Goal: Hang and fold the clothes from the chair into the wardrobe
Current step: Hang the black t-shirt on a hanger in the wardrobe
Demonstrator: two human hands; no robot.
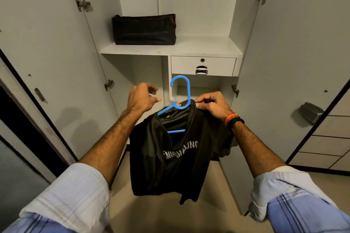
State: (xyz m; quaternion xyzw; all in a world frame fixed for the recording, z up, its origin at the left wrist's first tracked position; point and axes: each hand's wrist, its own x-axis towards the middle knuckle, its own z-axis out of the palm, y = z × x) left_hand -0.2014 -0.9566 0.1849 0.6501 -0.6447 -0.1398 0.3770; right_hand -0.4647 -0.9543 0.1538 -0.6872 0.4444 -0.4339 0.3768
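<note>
One piece of writing can be read here — pale block capitals across the chest of the black shirt [176,157]. The folds break the line up: the left run looks like "NISH", the right run like "UNG", and the letters between are lost in a crease, so the whole word cannot be told. A small green tag [167,117] sits inside the collar — too small to read.
</note>
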